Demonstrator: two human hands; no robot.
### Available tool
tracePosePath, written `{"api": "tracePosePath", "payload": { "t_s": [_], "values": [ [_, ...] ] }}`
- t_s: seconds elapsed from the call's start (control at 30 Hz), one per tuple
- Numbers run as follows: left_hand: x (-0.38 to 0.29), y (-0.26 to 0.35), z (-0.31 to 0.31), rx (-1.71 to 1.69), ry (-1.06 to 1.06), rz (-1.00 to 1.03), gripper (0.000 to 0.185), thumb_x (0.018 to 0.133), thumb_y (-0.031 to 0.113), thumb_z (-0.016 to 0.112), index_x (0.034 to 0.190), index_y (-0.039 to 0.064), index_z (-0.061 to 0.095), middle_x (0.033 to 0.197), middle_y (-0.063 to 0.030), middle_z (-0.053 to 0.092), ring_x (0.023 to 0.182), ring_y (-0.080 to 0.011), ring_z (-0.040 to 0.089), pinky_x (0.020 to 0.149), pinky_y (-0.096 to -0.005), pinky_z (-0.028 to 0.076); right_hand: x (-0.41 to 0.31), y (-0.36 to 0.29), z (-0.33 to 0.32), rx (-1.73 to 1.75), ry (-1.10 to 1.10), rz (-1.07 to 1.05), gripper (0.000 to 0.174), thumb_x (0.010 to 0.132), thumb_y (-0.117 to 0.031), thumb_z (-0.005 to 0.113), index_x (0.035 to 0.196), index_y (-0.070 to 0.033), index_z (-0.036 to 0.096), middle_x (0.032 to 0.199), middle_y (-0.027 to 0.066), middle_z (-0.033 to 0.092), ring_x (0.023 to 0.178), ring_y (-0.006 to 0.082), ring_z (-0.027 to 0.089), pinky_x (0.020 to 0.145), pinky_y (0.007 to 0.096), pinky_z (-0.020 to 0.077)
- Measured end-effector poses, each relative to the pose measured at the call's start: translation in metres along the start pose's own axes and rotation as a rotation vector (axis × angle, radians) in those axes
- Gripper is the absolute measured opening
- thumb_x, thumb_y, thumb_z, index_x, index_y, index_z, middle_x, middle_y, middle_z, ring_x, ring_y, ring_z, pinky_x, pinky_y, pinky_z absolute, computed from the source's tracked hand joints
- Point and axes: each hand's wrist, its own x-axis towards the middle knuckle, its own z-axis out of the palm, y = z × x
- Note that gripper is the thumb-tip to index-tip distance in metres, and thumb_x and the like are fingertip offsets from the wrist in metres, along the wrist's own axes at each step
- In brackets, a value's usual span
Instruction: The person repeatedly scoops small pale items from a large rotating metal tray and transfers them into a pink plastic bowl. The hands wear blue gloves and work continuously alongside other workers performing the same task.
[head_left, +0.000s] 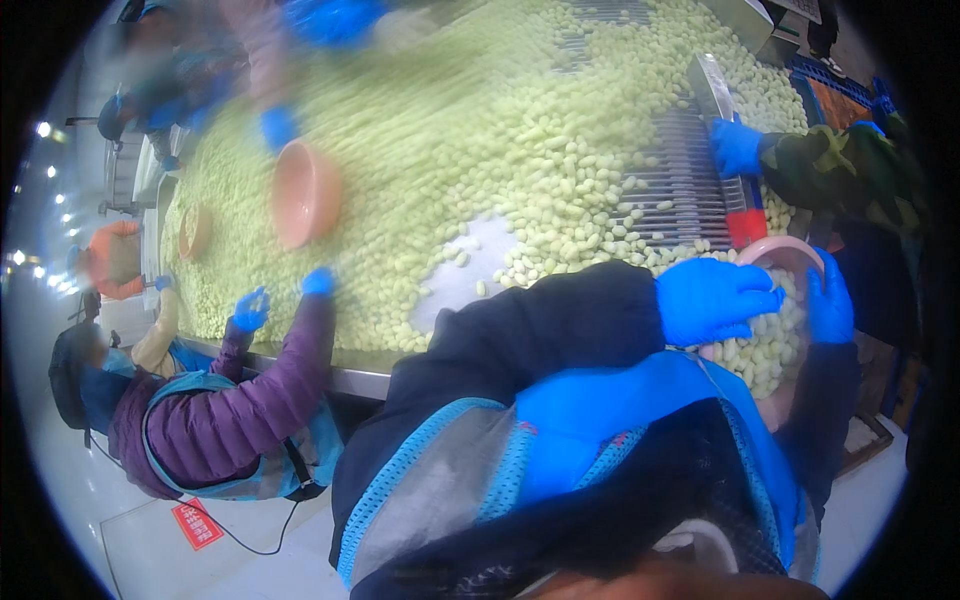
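Both of my hands wear blue gloves and are at a pink plastic basin (784, 251) in front of me on the right. The basin is tilted and filled with pale green silkworm cocoons (769, 352). My right hand (831, 296) grips the basin's far right side, with the thumb at the rim. Over the near left side of the basin reaches my left hand (712, 300), its fingers apart above the cocoons. I see nothing in its fingers, though the palm side is hidden. Loose cocoons (570, 180) cover the sorting table beyond.
A slatted metal grate (675, 180) lies in the table. Beside it, a co-worker's gloved hand (735, 146) rests on a metal bar (716, 94). Another pink basin (304, 195) stands among cocoons. At left, a co-worker in a purple jacket (225, 427) reaches over the table.
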Motion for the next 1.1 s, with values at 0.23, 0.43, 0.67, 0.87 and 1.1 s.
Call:
{"api": "tracePosePath", "payload": {
  "t_s": [0.23, 0.43, 0.67, 0.87, 1.1],
  "values": [
    [-0.106, -0.035, -0.076, -0.44, 0.873, -0.884, 0.047, 0.082, 0.003, 0.065, 0.126, 0.007, 0.047, 0.115, -0.009, 0.055, 0.1, -0.0206, 0.056, 0.08, -0.03, 0.05, -0.005, 0.004, -0.012, -0.026, 0.026, 0.022, 0.035, 0.092, -0.015, 0.05, 0.126, -0.008, 0.049, 0.119, 0.0153, 0.057, 0.11, 0.0258, 0.056, 0.094, 0.0339, 0.042],
    [-0.459, -0.108, -0.173, 0.95, 0.846, -2.002, 0.042, 0.089, 0.041, 0.046, 0.122, 0.015, 0.052, 0.125, -0.0175, 0.051, 0.116, -0.0363, 0.047, 0.09, -0.0566, 0.038, -0.003, 0.005, -0.005, 0.036, -0.042, 0.041, 0.034, 0.093, -0.014, 0.047, 0.127, -0.006, 0.049, 0.12, 0.0159, 0.056, 0.113, 0.0253, 0.054, 0.095, 0.0344, 0.0415],
    [-0.375, -0.183, -0.175, 1.087, 1.071, -2.06, 0.044, 0.087, 0.042, 0.048, 0.12, 0.013, 0.054, 0.119, -0.0165, 0.055, 0.111, -0.036, 0.051, 0.087, -0.0545, 0.042, -0.004, -0.007, -0.005, -0.062, -0.046, 0.104, 0.035, 0.095, -0.017, 0.047, 0.129, -0.008, 0.047, 0.12, 0.0163, 0.056, 0.112, 0.026, 0.054, 0.095, 0.0352, 0.0419],
    [-0.237, -0.183, -0.16, 1.854, 1.11, -1.129, 0.031, 0.088, 0.028, 0.05, 0.109, 0.011, 0.063, 0.112, -0.0145, 0.06, 0.105, -0.0336, 0.056, 0.082, -0.0519, 0.046, -0.006, -0.005, -0.009, -0.008, -0.026, 0.13, 0.036, 0.094, -0.015, 0.047, 0.129, -0.008, 0.047, 0.12, 0.0158, 0.056, 0.112, 0.0259, 0.054, 0.095, 0.0356, 0.042],
    [-0.183, -0.227, -0.241, 1.005, 0.008, -1.433, 0.038, 0.081, 0.021, 0.057, 0.119, 0.02, 0.059, 0.117, -0.012, 0.06, 0.108, -0.03, 0.056, 0.091, -0.0408, 0.045, -0.009, -0.009, -0.008, -0.068, 0.02, 0.123, 0.036, 0.092, -0.009, 0.049, 0.128, -0.007, 0.049, 0.12, 0.0156, 0.056, 0.112, 0.0249, 0.054, 0.096, 0.0347, 0.0415]
  ]
}}
